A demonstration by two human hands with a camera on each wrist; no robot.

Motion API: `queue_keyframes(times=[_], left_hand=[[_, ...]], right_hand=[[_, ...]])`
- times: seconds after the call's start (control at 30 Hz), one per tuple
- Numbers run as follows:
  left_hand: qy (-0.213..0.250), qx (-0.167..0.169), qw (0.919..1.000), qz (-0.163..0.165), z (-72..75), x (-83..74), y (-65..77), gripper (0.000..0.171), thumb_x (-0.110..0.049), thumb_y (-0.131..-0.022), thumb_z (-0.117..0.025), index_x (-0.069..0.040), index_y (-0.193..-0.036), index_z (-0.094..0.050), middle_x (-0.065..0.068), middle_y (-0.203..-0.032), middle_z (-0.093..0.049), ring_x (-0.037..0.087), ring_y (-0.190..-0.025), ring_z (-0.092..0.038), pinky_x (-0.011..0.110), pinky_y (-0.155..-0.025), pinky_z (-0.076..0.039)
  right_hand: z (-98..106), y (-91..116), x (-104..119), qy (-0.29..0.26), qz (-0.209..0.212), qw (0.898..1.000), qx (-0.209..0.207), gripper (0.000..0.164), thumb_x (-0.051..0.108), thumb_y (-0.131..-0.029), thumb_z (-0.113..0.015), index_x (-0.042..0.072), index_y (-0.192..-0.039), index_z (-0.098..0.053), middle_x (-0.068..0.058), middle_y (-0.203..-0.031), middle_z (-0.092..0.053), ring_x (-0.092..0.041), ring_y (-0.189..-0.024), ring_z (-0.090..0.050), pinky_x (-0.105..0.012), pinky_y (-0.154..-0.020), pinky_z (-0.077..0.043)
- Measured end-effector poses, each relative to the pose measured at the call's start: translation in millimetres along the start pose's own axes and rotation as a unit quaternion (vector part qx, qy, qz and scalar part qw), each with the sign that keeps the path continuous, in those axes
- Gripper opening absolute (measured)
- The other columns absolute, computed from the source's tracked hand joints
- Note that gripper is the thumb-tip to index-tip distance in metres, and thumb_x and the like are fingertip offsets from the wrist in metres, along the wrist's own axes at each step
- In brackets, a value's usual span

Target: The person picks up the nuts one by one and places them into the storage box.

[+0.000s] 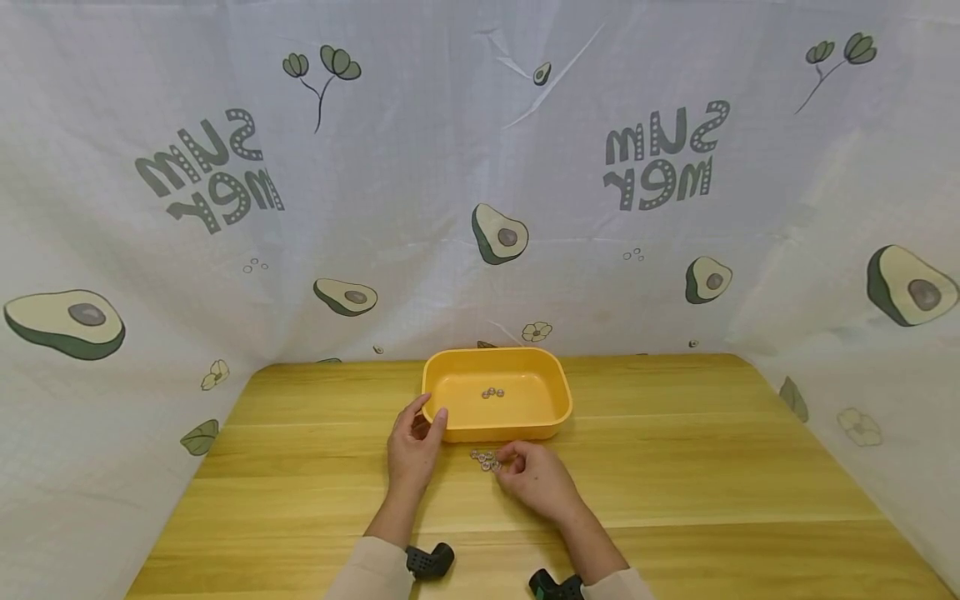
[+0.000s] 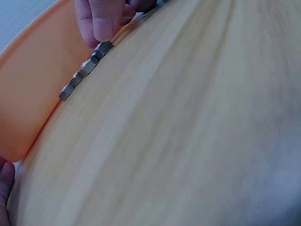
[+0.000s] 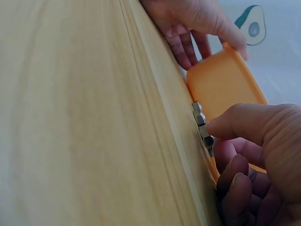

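Observation:
A yellow plastic tray (image 1: 497, 435) stands at the far middle of the table. My left hand (image 1: 415, 454) grips its near left corner, thumb at the front rim and fingers along the outside wall. Several silver hex nuts (image 1: 486, 466) lie in a small cluster just in front of the tray. Thumb and index finger of my right hand (image 1: 536, 479) pinch a nut at the cluster's right end, the other fingers curled. In the left wrist view the row of nuts (image 2: 78, 77) runs along the tray's base, ending under the right fingertips. Three more nuts (image 1: 492, 392) lie inside the tray.
The wooden table (image 1: 712, 467) extends to both sides of the tray. A white curtain (image 1: 420, 167) printed with avocados hangs behind it and along both sides. Black wrist devices (image 1: 431, 562) are worn on both wrists.

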State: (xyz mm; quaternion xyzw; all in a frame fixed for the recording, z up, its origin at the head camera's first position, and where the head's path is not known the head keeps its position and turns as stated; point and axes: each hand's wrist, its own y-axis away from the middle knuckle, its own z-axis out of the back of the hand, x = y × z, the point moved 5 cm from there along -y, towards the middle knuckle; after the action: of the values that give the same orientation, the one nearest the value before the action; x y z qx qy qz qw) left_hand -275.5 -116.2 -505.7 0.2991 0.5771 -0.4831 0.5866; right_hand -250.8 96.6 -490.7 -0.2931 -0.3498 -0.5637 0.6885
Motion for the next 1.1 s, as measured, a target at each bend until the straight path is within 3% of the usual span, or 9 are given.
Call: queue_keyframes(times=[0.5, 0.77, 0.97, 1.1], left_hand=[[0.005, 0.0, 1.0, -0.001, -0.7, -1.0, 0.5, 0.045, -0.032, -0.095, -0.075, -0.014, -0.135, -0.065, 0.013, -0.13, -0.065, 0.028, -0.111, -0.066, 0.043, -0.096, -0.057], [0.006, 0.005, 0.9999, 0.008, 0.3, -0.1, 0.8, 0.047, -0.033, -0.094, -0.075, -0.016, -0.136, -0.065, 0.011, -0.132, -0.064, 0.027, -0.112, -0.066, 0.031, -0.093, -0.057], [0.011, 0.004, 0.9999, 0.0, 0.0, 0.0, 0.3, 0.046, -0.032, -0.094, -0.075, -0.014, -0.136, -0.065, 0.013, -0.132, -0.064, 0.029, -0.113, -0.066, 0.043, -0.097, -0.057], [0.009, 0.001, 1.0, 0.001, 0.1, -0.1, 0.4, 0.045, -0.031, -0.094, -0.075, -0.015, -0.135, -0.066, 0.012, -0.13, -0.065, 0.028, -0.112, -0.066, 0.043, -0.097, -0.057]], right_hand=[[-2.5, 0.8, -0.4, 0.044, -0.001, 0.999, -0.012, 0.015, 0.019, -0.08, -0.083, 0.015, -0.09, -0.073, 0.006, -0.067, -0.058, -0.01, -0.06, -0.052, -0.024, -0.056, -0.041], [-2.7, 2.3, 0.7, 0.059, 0.005, 0.998, -0.016, 0.014, 0.02, -0.079, -0.083, 0.014, -0.086, -0.072, 0.006, -0.069, -0.059, -0.009, -0.062, -0.052, -0.023, -0.056, -0.042], [-2.1, 3.3, 1.5, 0.059, 0.006, 0.998, -0.017, 0.014, 0.018, -0.078, -0.082, 0.013, -0.083, -0.07, 0.006, -0.067, -0.058, -0.009, -0.061, -0.052, -0.023, -0.055, -0.041], [-2.0, 3.0, 1.8, 0.057, 0.005, 0.998, -0.015, 0.014, 0.018, -0.078, -0.081, 0.013, -0.084, -0.07, 0.006, -0.067, -0.058, -0.008, -0.06, -0.052, -0.023, -0.055, -0.041]])
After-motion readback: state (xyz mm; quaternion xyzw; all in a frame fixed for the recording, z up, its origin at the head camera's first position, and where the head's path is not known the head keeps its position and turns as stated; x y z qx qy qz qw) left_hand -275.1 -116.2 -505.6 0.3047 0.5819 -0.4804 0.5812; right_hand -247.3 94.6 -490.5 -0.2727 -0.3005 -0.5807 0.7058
